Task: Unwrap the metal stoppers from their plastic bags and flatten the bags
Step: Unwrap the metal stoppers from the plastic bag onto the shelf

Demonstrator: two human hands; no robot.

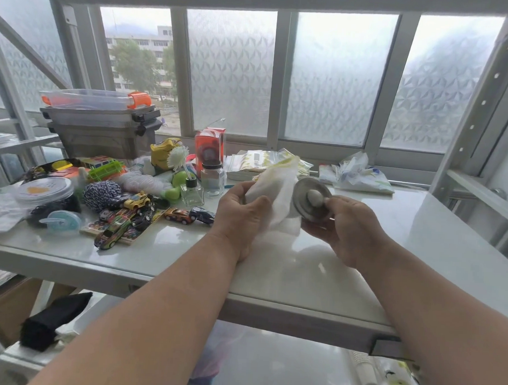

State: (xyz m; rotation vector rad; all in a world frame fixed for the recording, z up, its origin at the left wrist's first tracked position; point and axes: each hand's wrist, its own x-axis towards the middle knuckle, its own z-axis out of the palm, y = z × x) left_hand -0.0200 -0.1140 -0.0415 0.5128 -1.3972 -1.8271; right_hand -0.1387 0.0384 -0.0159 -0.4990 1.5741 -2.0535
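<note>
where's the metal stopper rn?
Round metal stopper with a white knob sits right of centre in the head view, held above the white table in the right hand's grip, beside the white plastic bag.

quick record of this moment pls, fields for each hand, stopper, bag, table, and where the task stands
left hand: grips the crumpled plastic bag
right hand: holds the metal stopper by its edge
stopper: out of the bag, round disc with a pale knob facing the camera
bag: bunched up, not flattened, held above the table
table: white; toy cars and glass bottles crowd its left side
task stage: this stopper unwrapped, bag flattening not yet done
</note>
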